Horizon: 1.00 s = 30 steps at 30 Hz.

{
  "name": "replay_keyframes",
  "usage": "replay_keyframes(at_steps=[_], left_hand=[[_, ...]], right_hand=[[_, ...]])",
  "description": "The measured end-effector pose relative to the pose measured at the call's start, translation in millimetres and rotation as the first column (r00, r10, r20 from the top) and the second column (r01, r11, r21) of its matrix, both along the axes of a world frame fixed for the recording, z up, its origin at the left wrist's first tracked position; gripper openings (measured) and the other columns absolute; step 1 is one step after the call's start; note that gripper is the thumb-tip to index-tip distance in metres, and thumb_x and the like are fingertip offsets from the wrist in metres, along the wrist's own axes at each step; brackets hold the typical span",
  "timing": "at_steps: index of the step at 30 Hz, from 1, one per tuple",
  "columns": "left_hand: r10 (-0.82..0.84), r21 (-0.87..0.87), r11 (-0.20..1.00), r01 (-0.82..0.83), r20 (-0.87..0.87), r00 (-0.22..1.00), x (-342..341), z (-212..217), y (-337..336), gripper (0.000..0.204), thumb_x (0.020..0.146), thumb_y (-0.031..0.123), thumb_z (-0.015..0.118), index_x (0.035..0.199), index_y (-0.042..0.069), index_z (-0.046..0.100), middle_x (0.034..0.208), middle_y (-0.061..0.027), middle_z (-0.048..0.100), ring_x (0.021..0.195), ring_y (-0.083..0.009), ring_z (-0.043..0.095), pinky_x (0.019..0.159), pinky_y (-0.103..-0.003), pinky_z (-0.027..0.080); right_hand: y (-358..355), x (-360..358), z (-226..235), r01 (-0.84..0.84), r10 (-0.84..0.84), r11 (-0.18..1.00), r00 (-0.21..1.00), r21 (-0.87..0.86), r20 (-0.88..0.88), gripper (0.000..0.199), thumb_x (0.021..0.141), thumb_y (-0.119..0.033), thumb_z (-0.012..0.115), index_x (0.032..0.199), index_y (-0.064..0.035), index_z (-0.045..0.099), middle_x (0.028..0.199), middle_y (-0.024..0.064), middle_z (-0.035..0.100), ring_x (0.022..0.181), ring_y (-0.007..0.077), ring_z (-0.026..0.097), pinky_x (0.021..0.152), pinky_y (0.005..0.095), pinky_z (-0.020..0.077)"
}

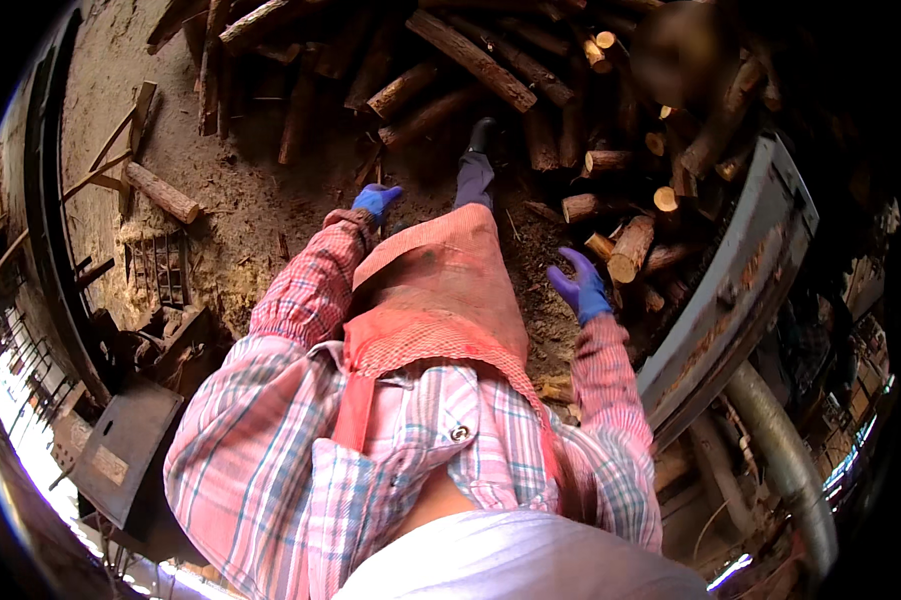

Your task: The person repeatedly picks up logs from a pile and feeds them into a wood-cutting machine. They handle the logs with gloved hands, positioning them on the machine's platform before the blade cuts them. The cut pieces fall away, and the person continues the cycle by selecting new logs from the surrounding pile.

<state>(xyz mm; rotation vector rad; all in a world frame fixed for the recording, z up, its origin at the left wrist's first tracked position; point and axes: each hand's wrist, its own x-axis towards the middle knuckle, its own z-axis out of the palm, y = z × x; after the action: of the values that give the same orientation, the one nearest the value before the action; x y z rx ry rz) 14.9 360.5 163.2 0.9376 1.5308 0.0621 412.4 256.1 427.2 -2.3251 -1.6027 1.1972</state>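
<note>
My left hand point(374, 202), in a blue-purple glove, hangs beside the orange-red apron point(450, 275) above the dirt floor. A finger or thumb points out to the right, and nothing shows in the hand. On the other side, my right hand point(580, 286) wears a matching glove; its thumb and fingers are spread and hold nothing. Closest to the right hand lies a short cut log point(631, 248) with its pale end showing. One dark boot point(481, 135) stands in front of me, near the ends of several bark-covered logs point(402, 90).
Logs lie heaped from ahead round to the right. A long grey metal beam point(735, 270) slants up at my right, with a thick pipe point(785, 455) behind it. To the left are a single log point(162, 192), a floor grate point(156, 266) and a metal box point(123, 452).
</note>
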Motion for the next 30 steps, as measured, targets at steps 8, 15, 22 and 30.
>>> replay_keyframes(at_steps=[8,15,22,30], left_hand=[[-0.114,-0.149,0.984,0.099,-0.097,0.989,-21,-109,37,0.055,0.081,0.049,0.066,0.106,-0.001,0.067,0.105,-0.0201,0.068,0.096,-0.0339,0.065,0.082,-0.041,0.049],[-0.107,-0.121,0.989,0.081,-0.224,0.969,25,-183,165,0.079,0.073,0.053,0.073,0.13,0.003,0.053,0.128,-0.0205,0.057,0.121,-0.0334,0.053,0.102,-0.039,0.042],[-0.573,0.022,0.801,0.598,-0.259,0.778,88,-258,213,0.106,0.066,0.057,0.074,0.148,0.011,0.026,0.143,-0.0232,0.041,0.133,-0.0378,0.039,0.111,-0.045,0.029],[-0.612,0.157,0.747,0.646,-0.217,0.76,108,-300,212,0.094,0.063,0.044,0.079,0.14,0.014,0.034,0.13,-0.0226,0.05,0.116,-0.0414,0.052,0.092,-0.051,0.046]], right_hand=[[243,58,-246,-0.233,0.297,0.873,0.951,-0.429,0.087,0.083,0.068,-0.05,0.077,0.134,-0.007,0.05,0.127,0.0215,0.057,0.119,0.0363,0.054,0.101,0.0416,0.0434],[374,10,-373,-0.323,0.421,0.892,0.849,-0.317,0.319,0.101,0.066,-0.051,0.076,0.148,-0.0146,0.028,0.151,0.0123,0.032,0.138,0.0314,0.033,0.11,0.0463,0.0315],[429,-5,-460,-0.435,0.471,0.88,0.747,-0.191,0.47,0.107,0.058,-0.056,0.08,0.141,-0.0046,0.036,0.137,0.024,0.047,0.127,0.0355,0.047,0.106,0.0426,0.0388],[443,-19,-437,-0.384,0.473,0.872,0.82,-0.302,0.323,0.103,0.053,-0.049,0.086,0.134,-0.0022,0.044,0.124,0.0197,0.059,0.114,0.0344,0.058,0.097,0.0416,0.0486]])
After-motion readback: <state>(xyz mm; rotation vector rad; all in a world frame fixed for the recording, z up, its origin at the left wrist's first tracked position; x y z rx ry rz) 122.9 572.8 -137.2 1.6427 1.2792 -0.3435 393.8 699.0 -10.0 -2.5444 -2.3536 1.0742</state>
